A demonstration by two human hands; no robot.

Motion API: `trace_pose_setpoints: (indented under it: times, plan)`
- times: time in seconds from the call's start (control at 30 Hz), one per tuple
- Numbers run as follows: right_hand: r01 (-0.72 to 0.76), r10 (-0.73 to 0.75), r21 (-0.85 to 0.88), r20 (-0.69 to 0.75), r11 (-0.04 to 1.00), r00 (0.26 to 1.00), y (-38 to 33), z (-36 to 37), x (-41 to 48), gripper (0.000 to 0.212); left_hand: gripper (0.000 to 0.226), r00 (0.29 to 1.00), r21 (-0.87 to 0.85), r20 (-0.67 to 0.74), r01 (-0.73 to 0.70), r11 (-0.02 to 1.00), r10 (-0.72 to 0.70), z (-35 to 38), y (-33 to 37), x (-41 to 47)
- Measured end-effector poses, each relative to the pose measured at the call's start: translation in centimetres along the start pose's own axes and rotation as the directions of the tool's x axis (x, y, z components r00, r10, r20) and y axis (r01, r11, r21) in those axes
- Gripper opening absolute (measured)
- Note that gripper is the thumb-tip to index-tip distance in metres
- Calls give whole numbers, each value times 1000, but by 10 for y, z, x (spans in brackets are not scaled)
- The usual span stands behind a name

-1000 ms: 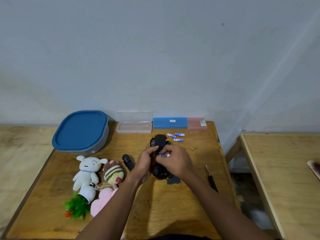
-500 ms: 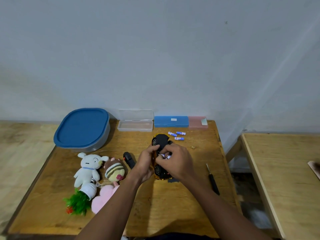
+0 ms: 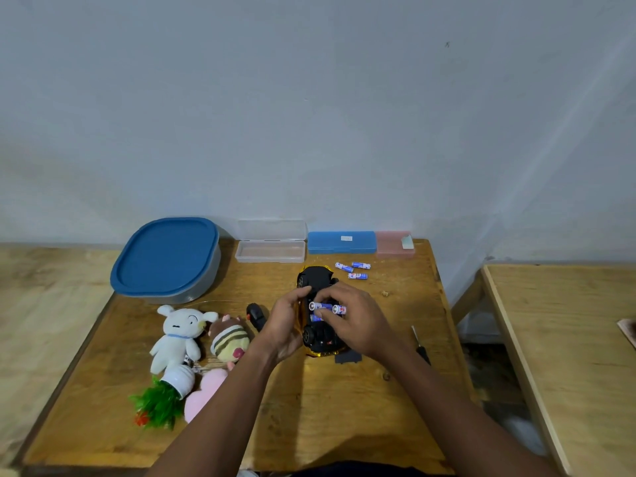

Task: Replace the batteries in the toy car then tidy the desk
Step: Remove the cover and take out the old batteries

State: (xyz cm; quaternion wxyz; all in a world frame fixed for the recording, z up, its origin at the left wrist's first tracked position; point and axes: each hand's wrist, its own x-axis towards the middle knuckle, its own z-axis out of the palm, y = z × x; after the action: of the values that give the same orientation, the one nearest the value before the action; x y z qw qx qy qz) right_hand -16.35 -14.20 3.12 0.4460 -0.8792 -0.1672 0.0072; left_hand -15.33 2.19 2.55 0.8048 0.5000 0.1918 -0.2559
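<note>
A toy car [image 3: 318, 304] lies belly-up mid-desk [image 3: 344, 407], the left hand [image 3: 285, 325] gripping its side while the right hand [image 3: 354, 321] pinches 2 batteries [image 3: 327, 308] over its underside. 3 loose batteries [image 3: 354, 270] rest just beyond, near a blue case [image 3: 340, 242]. A screwdriver [image 3: 421, 346] lies to the right, plush toys [image 3: 203, 335] to the left.

Hands [image 3: 323, 321] on upturned toy car [image 3: 316, 280]

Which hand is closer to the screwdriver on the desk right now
Right. The right hand is over the toy car, just left of the screwdriver; the left hand holds the car's far side, farther away.
</note>
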Motion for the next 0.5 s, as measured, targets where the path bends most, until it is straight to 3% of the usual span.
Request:
trace_pose_setpoints:
  times: [0.17,0.33,0.43,0.5]
  plan:
    - [-129,181,357,-116,925,977,-12,-6,2,14,43,999,2,10,-41,999,41,6,3,-1]
    - [-425,445,660,150,620,883,-17,-13,7,26,51,998,-5,0,-59,998,59,7,1,-4]
    - [-464,579,815,202,348,790,-17,-14,9,17,58,998,-20,29,-55,998,55,4,-1,-2]
    - [-504,618,780,199,370,761,-15,-14,8,14,53,998,-18,-10,-55,998,55,2,-3,-1]
